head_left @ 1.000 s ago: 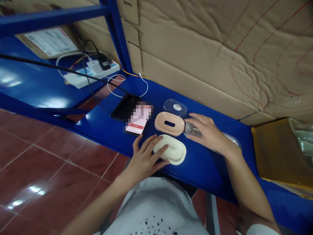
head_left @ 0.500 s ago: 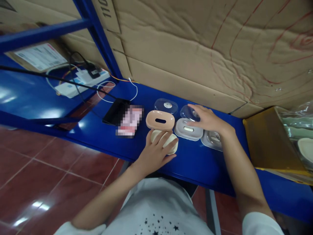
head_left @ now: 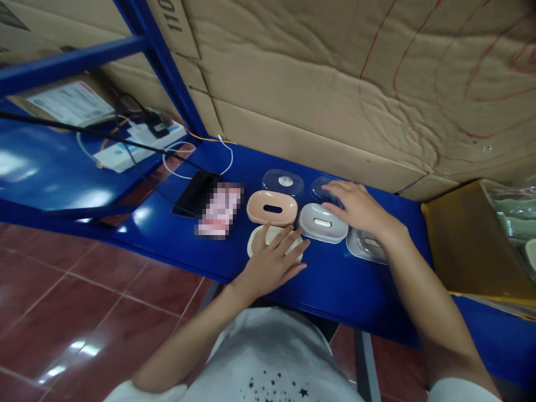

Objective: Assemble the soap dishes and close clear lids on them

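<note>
Spreads the left hand point(head_left: 268, 265) open over the cream dish point(head_left: 254, 244), just below the peach dish point(head_left: 258, 210), mid-frame. Reaches from the right with the nearer right hand point(head_left: 362, 209) to the clear lid point(head_left: 319, 186), lying roughly left-to-right above the grey dish point(head_left: 310, 219); parts thumb from fingers, cannot tell if clamped.

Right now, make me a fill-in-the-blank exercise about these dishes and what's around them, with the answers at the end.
The cream dish is partly covered by the person's ____ hand. Seen in the picture, the gray dish sits to the ____ of the peach dish. The tabletop under the dishes is colored ____. The digits visible on the cardboard at the upper left read ____.

Missing words: left; right; blue; 110.
</note>
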`<action>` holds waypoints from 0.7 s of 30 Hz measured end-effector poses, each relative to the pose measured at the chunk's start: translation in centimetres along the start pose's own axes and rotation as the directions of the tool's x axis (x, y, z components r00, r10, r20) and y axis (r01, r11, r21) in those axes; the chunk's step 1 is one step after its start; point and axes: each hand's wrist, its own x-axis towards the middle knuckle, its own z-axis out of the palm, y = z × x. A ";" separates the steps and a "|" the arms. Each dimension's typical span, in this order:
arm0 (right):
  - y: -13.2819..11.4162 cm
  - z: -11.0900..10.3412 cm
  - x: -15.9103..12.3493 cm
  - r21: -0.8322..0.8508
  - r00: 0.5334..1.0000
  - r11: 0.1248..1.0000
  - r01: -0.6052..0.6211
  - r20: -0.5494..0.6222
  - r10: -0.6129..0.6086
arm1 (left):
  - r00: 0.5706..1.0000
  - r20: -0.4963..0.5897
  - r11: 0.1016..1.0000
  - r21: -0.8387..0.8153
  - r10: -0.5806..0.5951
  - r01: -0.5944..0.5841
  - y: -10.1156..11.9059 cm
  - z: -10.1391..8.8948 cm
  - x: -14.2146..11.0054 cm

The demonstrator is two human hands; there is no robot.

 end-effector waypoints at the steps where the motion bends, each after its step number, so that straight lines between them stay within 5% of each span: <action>1: -1.0 0.0 -1.2 0.030 0.999 0.999 0.045 0.007 -0.045 | 1.000 -0.002 1.000 -0.010 -0.004 0.004 0.0 0.0 0.0; 8: -4.5 1.7 -5.2 0.045 0.987 0.996 0.080 0.137 -0.086 | 0.999 0.012 0.998 -0.047 -0.037 0.037 -0.1 0.0 0.2; 21: -3.0 -0.4 -4.8 0.272 0.975 0.959 0.074 0.181 -0.126 | 1.000 -0.021 1.000 -0.008 0.008 -0.008 -0.1 0.1 -0.3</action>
